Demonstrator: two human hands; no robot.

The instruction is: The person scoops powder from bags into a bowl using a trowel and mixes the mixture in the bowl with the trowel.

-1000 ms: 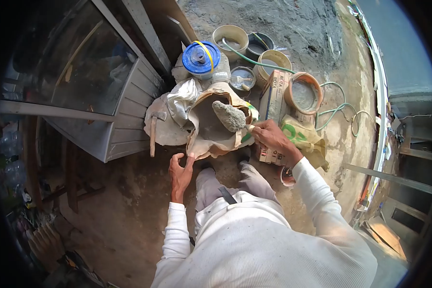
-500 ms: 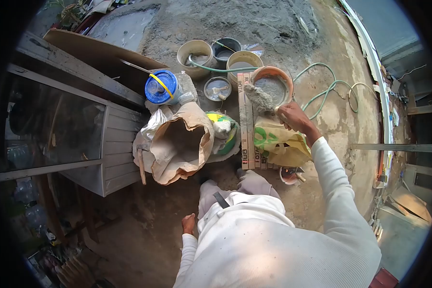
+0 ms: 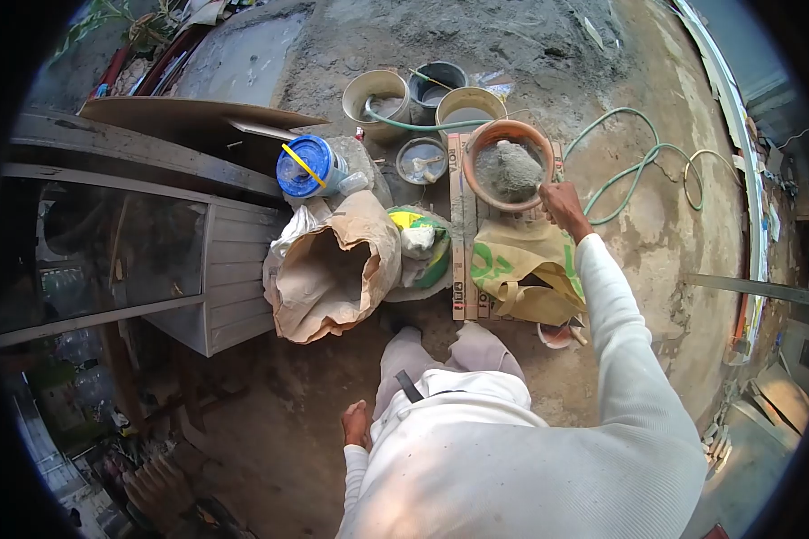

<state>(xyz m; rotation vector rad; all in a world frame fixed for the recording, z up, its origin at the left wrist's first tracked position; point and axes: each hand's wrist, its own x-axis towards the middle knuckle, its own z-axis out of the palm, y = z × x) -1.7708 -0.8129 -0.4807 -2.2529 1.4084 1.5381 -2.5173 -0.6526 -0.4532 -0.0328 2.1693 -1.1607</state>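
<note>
My right hand [image 3: 562, 207] is closed around the handle of a trowel [image 3: 518, 171], whose blade is coated in grey mortar. The blade lies inside a terracotta-coloured bucket [image 3: 482, 193] that holds more grey mix, and my knuckles are by its near right rim. Below the bucket, a yellow-green sack [image 3: 526, 260] lies across long printed cartons [image 3: 459, 269]. My left hand [image 3: 355, 424] hangs at my left side with curled fingers, and nothing shows in it.
An open brown paper sack [image 3: 333, 278] stands left of the cartons, near a blue-lidded bucket [image 3: 310, 166]. Several pails, including a cream bucket [image 3: 375, 99], stand farther off. A green hose [image 3: 634, 184] loops across the floor at right. A grey cabinet [image 3: 234, 269] borders the left.
The mortar-covered trowel has gone from the bucket's near left rim into the bucket, moving away and to the right. My right hand moved with it; my left hand stays at my side.
</note>
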